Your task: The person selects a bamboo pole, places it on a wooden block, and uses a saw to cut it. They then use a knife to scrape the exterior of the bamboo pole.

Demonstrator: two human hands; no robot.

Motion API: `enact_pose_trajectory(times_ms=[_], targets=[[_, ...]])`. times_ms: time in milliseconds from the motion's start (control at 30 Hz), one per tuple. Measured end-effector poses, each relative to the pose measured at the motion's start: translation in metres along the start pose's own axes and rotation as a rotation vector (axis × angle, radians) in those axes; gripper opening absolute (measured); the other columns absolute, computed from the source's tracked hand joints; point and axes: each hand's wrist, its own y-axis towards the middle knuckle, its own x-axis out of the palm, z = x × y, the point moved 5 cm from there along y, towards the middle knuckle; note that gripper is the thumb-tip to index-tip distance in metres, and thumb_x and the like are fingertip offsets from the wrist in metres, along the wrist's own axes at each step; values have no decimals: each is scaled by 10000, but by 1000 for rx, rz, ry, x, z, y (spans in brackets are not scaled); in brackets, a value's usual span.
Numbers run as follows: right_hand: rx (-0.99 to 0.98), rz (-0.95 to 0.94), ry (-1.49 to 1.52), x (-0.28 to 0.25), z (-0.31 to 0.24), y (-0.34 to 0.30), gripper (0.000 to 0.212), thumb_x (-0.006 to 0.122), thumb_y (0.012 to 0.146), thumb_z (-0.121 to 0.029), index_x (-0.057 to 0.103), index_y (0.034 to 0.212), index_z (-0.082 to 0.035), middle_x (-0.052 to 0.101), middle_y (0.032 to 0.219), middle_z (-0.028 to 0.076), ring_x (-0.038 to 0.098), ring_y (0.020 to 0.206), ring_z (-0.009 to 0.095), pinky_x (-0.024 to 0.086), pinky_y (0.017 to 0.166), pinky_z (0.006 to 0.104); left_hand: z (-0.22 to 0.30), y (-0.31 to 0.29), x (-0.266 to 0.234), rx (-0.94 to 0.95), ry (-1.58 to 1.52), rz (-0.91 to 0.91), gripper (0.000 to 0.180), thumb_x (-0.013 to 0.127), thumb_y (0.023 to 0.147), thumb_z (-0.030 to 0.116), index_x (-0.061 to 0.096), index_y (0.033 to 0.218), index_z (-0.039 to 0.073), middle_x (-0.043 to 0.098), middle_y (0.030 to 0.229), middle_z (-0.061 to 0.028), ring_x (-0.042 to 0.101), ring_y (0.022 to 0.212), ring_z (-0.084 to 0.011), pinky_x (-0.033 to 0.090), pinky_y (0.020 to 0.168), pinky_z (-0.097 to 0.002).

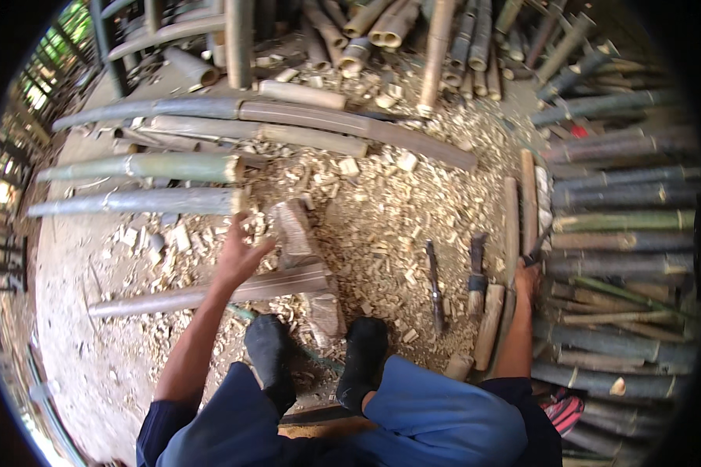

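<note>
The left hand (243, 258) is empty, its fingers spread and thumb held out, in the air between the blue-grey pole (148, 202) and the brown pole (284, 285). Its forefinger points up toward the cut end of the blue-grey pole; whether the two touch, I cannot tell. The brown pole lies across the block (294, 233), one end just past the wood and the rest running left over the floor. The block sits in front of the feet (271, 358), among pale chips (374, 226).

The right hand (526, 278) is low at the far right, beside the stack (623, 261). A dark tool (537, 247) seems to meet its fingers, but the hand is small and blurred there, so I cannot tell whether they are closed around it.

The step in hand looks like a reach or a change of grip, with neither hand visibly working on a pole. As I judge it, the next move calls for a settled hold: left fingers around a pole, clear of its end, and the right hand sure of the dark tool and clear of the two sticks (512, 198) near it. The slim tool (435, 288) and the short tool (477, 272) lie untouched right of the feet.
</note>
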Motion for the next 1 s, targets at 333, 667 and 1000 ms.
enact_pose_trajectory(times_ms=[333, 667, 1000], targets=[[-156, -2, 232, 85, 71, 80, 820, 680, 953, -411, 354, 1520, 83, 418, 1556, 304, 436, 1435, 436, 411, 1136, 482, 80, 18, 64, -46, 264, 142, 1059, 824, 730, 380, 185, 1513, 65, 549, 1309, -301, 674, 994, -383, 623, 757, -460], [-126, -27, 850, 51, 68, 24, 675, 695, 932, -376, 488, 1418, 44, 592, 1336, 200, 587, 1174, 352, 472, 1042, 465, 95, -6, 25, 131, 158, -276, 1008, 810, 838, 548, 290, 1564, 81, 511, 1477, -256, 498, 1377, -404, 462, 1118, -593], [-184, -788, 1380, -17, -48, -189, 589, 566, 811, -64, 450, 1389, -85, 630, 930, 133, 655, 696, 231, 595, 546, 368, -31, -50, -43, 169, 794, -434, 349, 818, 721, 68, 629, 1013, 98, 704, 855, -38, 655, 775, -207, 535, 701, -385]])
